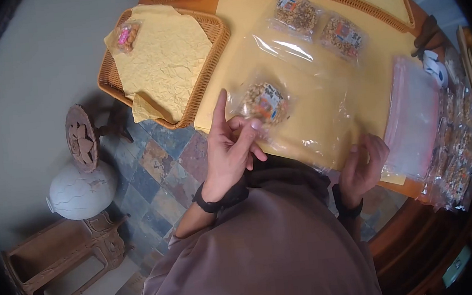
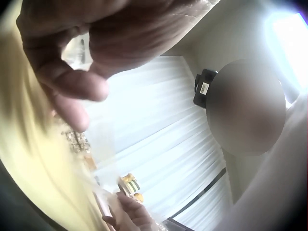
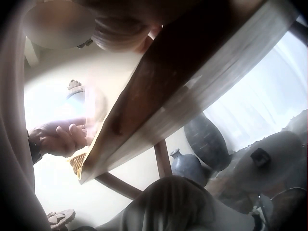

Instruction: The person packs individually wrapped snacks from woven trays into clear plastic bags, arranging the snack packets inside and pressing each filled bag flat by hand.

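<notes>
Plastic snack packet [image 1: 264, 102] (label seemingly unreadable) in left hand [image 1: 229, 148].

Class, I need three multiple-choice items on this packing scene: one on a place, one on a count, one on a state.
1. Where does the pink-filled packet lie?
A. on the paper in the left basket
B. on the floor
C. in the right hand

2. How many snack packets lie side by side at the table's far end?
A. none
B. two
C. five

3. What is the left hand doing?
A. lying flat and idle
B. pinching a snack packet
C. gripping a basket

Answers: 1 A, it rests on crumpled yellow paper there; 2 B, one and another; 3 B, fingers close on its edge.
</notes>
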{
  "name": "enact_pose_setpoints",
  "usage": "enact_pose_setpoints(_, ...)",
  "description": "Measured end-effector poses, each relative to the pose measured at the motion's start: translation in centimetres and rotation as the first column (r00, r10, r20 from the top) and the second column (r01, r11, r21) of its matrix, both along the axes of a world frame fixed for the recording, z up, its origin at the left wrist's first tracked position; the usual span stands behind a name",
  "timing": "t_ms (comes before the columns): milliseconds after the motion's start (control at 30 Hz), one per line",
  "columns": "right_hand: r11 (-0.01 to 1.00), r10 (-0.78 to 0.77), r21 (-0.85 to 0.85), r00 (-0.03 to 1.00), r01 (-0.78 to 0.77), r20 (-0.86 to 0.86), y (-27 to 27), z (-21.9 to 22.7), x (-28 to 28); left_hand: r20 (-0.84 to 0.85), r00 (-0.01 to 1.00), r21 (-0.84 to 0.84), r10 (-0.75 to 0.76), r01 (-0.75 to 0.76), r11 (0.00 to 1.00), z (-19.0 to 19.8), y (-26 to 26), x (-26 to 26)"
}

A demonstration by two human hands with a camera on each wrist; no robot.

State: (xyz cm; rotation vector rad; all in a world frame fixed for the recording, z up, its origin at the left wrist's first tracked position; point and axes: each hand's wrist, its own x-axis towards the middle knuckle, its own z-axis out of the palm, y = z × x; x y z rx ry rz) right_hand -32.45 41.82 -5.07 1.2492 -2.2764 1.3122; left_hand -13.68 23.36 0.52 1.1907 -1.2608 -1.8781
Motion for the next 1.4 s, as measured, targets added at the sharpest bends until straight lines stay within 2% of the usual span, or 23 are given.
enact_pose_setpoints(67,1.000,-0.001,-0.008,1.000,0.001,-0.016,-0.1,0.1,-0.1,0.094,0.994,0.010,-0.063,0.063,0.998,-0.3,0.2,0.0)
enact_pose_setpoints(200,1.000,0.008,0.011,1.000,-0.008,-0.017,-0.1,0.2,0.0,0.096,0.982,0.039,-0.164,0.161,0.986,-1.1,0.4,-0.1)
enact_pose_setpoints(233,1.000,0.015,0.010,1.000,-0.015,-0.014,-0.2,0.2,-0.1,-0.065,0.982,0.033,-0.177,0.179,0.983,-1.9,0.6,-0.7)
enact_pose_setpoints(267,1.000,0.016,0.009,1.000,-0.016,-0.017,-0.3,0.2,-0.1,-0.068,0.982,0.032,-0.176,0.178,0.983,-2.8,0.8,-1.2)
enact_pose_setpoints(333,1.000,0.014,0.009,1.000,-0.014,-0.004,-0.2,0.2,-0.1,-0.187,0.969,-0.088,-0.162,0.147,0.985,-4.1,0.9,-1.9)
enact_pose_setpoints(367,1.000,0.012,0.009,1.000,-0.012,-0.007,-0.2,0.2,-0.1,-0.270,0.950,-0.069,-0.157,0.144,0.987,-4.3,1.0,-1.9)
enact_pose_setpoints(500,1.000,0.018,0.016,1.000,-0.017,-0.020,-0.2,0.2,-0.2,-0.299,0.945,-0.119,-0.134,0.102,0.988,-4.5,0.3,-3.0)
enact_pose_setpoints(567,0.999,0.025,0.026,0.999,-0.024,-0.023,-0.3,0.3,-0.2,-0.417,0.894,-0.059,-0.164,0.153,0.986,-4.1,0.0,-3.3)
enact_pose_setpoints(600,0.999,0.025,0.029,0.999,-0.025,-0.022,-0.3,0.3,-0.1,-0.417,0.894,-0.058,-0.163,0.153,0.987,-4.1,0.0,-3.5)
enact_pose_setpoints(700,0.999,0.028,0.031,0.999,-0.028,-0.017,-0.4,0.4,-0.2,-0.503,0.857,-0.062,-0.111,0.093,0.994,-4.2,0.0,-4.3)
enact_pose_setpoints(767,0.999,0.030,0.031,1.000,-0.030,-0.009,-0.5,0.4,-0.1,-0.606,0.792,0.040,-0.078,0.129,0.991,-4.4,0.0,-4.8)
enact_pose_setpoints(967,0.998,0.033,0.049,0.999,-0.033,-0.001,-0.4,0.4,-0.2,-0.556,0.828,0.185,0.078,0.031,0.982,-4.1,-1.3,-5.1)
enact_pose_setpoints(1133,0.998,0.040,0.049,0.999,-0.041,0.008,-0.5,0.4,-0.2,-0.588,0.801,0.138,0.111,-0.035,0.990,-3.0,-1.7,-4.5)
enact_pose_setpoints(1200,0.998,0.038,0.044,0.999,-0.039,0.007,-0.5,0.3,-0.2,-0.658,0.750,0.068,-0.067,0.148,0.987,-3.5,-1.6,-4.1)
enact_pose_setpoints(1233,0.998,0.042,0.040,0.999,-0.042,0.007,-0.5,0.3,-0.2,-0.634,0.760,0.049,-0.141,0.222,0.974,-3.8,-1.3,-4.1)
enact_pose_setpoints(1267,0.998,0.039,0.039,0.999,-0.040,0.007,-0.5,0.3,-0.2,-0.634,0.760,0.048,-0.144,0.225,0.973,-3.8,-1.2,-4.5)
enact_pose_setpoints(1333,0.998,0.045,0.046,0.999,-0.045,0.004,-0.5,0.4,-0.2,-0.501,0.793,-0.051,-0.346,0.372,0.927,-3.2,-1.2,-5.1)
enact_pose_setpoints(1367,0.998,0.043,0.045,0.999,-0.043,0.003,-0.5,0.4,-0.2,-0.430,0.789,-0.171,-0.439,0.406,0.898,-3.0,-1.3,-5.3)
enact_pose_setpoints(1400,0.998,0.042,0.046,0.999,-0.042,0.008,-0.5,0.4,-0.2,-0.431,0.786,-0.173,-0.443,0.410,0.896,-3.1,-1.5,-5.3)
